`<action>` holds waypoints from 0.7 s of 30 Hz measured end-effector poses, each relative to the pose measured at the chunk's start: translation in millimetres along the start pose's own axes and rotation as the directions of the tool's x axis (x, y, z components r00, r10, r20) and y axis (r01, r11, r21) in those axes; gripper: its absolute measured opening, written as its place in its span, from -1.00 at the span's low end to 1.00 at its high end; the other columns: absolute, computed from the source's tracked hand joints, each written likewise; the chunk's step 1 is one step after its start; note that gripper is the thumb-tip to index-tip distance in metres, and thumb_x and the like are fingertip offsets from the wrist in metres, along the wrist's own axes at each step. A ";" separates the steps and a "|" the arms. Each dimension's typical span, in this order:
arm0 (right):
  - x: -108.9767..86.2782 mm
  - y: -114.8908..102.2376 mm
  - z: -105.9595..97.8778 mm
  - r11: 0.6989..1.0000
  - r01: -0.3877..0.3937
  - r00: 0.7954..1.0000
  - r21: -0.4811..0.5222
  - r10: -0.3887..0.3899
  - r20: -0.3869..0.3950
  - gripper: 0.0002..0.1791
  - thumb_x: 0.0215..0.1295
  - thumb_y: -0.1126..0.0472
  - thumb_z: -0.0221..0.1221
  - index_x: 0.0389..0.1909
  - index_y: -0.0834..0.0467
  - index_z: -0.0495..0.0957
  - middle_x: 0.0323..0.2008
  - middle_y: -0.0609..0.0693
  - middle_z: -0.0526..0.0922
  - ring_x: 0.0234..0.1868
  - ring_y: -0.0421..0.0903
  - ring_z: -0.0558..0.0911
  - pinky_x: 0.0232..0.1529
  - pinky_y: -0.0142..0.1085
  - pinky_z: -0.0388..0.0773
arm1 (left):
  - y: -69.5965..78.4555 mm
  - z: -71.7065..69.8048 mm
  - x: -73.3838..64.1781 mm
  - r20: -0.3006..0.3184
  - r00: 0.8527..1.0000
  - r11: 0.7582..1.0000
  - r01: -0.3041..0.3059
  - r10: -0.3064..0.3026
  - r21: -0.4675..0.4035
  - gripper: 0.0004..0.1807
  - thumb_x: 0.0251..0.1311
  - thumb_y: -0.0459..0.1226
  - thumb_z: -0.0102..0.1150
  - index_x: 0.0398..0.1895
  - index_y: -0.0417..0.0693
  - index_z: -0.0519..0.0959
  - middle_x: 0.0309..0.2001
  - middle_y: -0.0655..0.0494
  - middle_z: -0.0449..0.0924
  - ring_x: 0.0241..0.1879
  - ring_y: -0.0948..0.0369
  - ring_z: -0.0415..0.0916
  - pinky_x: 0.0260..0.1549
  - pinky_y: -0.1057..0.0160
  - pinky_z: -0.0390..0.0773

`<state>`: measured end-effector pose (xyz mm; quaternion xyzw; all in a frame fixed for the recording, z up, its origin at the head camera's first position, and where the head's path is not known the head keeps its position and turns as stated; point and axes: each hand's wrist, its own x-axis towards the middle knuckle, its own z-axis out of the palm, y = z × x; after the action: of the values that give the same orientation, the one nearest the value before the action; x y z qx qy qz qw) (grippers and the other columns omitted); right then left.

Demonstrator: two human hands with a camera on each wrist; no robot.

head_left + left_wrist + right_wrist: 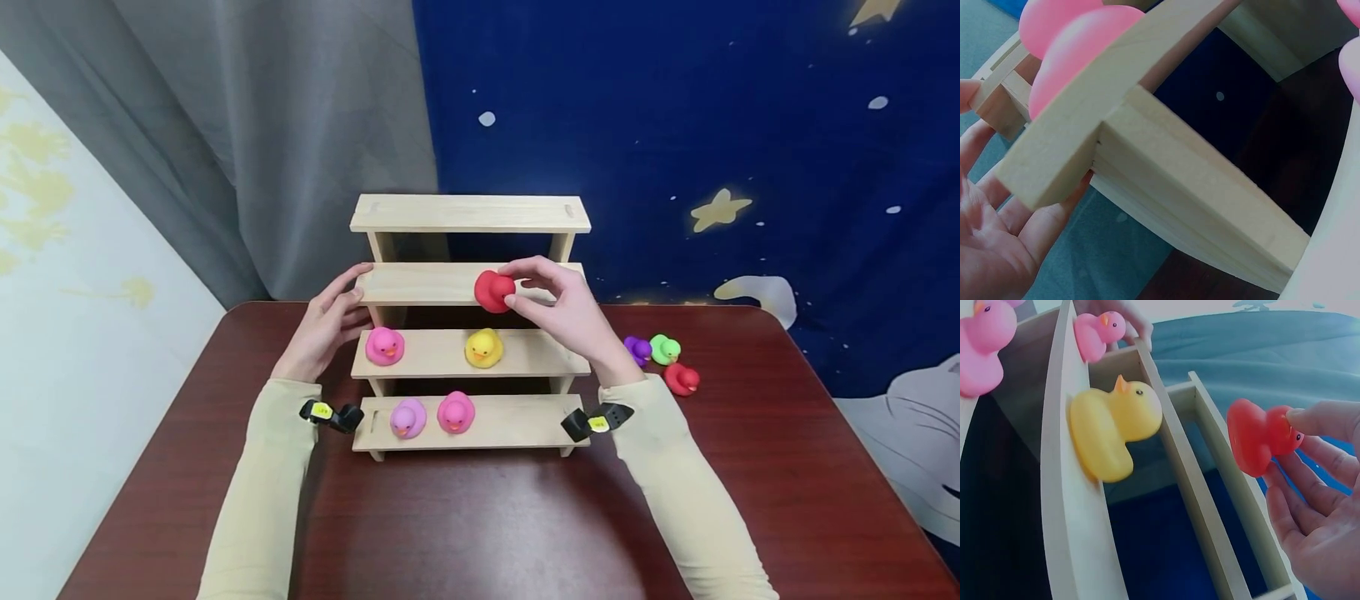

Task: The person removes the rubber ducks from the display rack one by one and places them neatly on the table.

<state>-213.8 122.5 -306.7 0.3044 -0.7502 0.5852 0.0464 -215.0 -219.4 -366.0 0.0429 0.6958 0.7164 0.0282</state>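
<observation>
A red rubber duck [493, 292] is pinched by its head between the thumb and fingers of my right hand [558, 304]. It overlaps the front edge of the stand's second shelf from the top in the head view, and its base faces the shelf in the right wrist view [1244, 439]. My left hand [322, 325] holds the left end of that same shelf, thumb toward the front and index finger at the back corner. The wooden tiered stand [420, 283] bears a pink duck [385, 347] and a yellow duck [483, 348] on the shelf below.
On the lowest shelf sit a lilac duck [408, 418] and another pink duck [456, 412]. Purple [638, 350], green [665, 349] and red [682, 380] ducks lie on the dark table [750, 467], right of the stand. Curtains [330, 100] hang behind.
</observation>
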 end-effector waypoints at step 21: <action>-37.1 10.3 -40.1 0.999 -0.039 0.998 -0.030 0.038 -0.057 -0.67 0.19 0.39 0.31 0.00 0.26 0.58 -0.08 0.10 0.63 -0.08 0.01 0.62 0.01 -0.28 0.50 | -0.8 -0.3 -1.7 -0.001 1.000 1.000 -0.014 0.014 0.026 -0.52 0.45 -0.09 -0.04 0.41 0.27 0.31 0.29 -0.19 0.21 0.10 0.09 0.47 -0.10 0.30 0.56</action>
<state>-200.5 175.1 -318.8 0.2726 -0.7634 0.5824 0.0611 -213.3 -219.8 -366.8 0.0477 0.7047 0.7076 0.0223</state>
